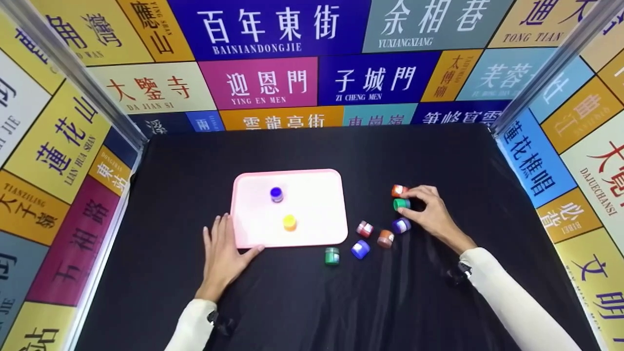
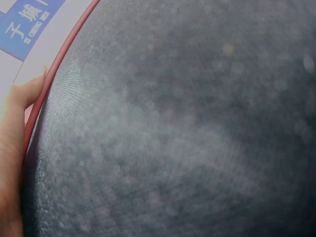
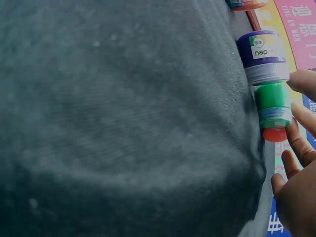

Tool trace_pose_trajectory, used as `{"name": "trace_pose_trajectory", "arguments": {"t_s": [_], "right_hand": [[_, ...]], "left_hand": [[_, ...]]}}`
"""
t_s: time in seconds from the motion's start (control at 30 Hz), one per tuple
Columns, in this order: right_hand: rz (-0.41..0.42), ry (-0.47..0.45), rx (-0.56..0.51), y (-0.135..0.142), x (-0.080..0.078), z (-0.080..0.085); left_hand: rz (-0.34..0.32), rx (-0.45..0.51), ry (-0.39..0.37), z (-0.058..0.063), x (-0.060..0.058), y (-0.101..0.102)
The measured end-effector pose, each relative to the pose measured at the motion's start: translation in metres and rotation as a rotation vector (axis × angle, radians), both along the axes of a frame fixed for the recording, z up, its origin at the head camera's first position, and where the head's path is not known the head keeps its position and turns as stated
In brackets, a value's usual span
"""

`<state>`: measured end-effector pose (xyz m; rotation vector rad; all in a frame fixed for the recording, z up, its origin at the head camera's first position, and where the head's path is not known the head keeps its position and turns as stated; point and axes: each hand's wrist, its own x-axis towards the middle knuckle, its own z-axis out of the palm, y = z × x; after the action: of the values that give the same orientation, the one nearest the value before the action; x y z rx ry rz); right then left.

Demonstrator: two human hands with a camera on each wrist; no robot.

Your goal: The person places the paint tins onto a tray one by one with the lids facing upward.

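My left hand (image 1: 224, 258) lies at the near left corner of a pink tray (image 1: 317, 209), fingers along its left side and thumb at the near edge. In the left wrist view the thumb (image 2: 29, 91) touches the tray's red-looking rim (image 2: 61, 54). On the tray stand a purple paint jar (image 1: 276, 194) and a yellow paint jar (image 1: 289, 223). My right hand (image 1: 431, 212) pinches a green paint jar (image 1: 400, 204) between thumb and fingers. Beside it are an orange-red jar (image 1: 399, 190) and a purple jar (image 3: 262, 52).
Between tray and right hand stand a red jar (image 1: 364, 228), a brownish-orange jar (image 1: 385, 239), a blue jar (image 1: 360, 249) and another green jar (image 1: 332, 256). A black cloth (image 1: 195, 156) covers the table. Printed panels (image 1: 258, 83) wall the back and sides.
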<state>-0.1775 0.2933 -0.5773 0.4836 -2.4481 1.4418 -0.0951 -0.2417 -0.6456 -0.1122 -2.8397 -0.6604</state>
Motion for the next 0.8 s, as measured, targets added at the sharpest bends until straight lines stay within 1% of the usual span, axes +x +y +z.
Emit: {"name": "trace_pose_trajectory", "arguments": {"t_s": [0.07,0.23,0.3,0.47,0.63,0.8], "right_hand": [[0.003,-0.005,0.003,0.001,0.001,0.000],[-0.010,-0.020,0.013,0.015,-0.010,-0.027],[-0.012,-0.030,0.024,0.020,-0.013,-0.035],[-0.022,-0.063,0.065,0.026,-0.014,-0.040],[-0.037,-0.075,0.117,0.030,-0.012,-0.047],[-0.042,-0.076,0.124,0.031,-0.012,-0.051]], "left_hand": [[0.000,0.000,-0.006,0.000,0.000,0.000],[0.001,-0.005,-0.016,0.001,-0.001,0.000],[0.001,-0.006,-0.016,0.002,0.000,0.000],[0.004,-0.005,-0.022,0.003,0.000,0.001],[0.000,-0.002,-0.017,0.002,0.000,0.001],[-0.003,0.001,-0.001,0.001,0.000,0.000]]}}
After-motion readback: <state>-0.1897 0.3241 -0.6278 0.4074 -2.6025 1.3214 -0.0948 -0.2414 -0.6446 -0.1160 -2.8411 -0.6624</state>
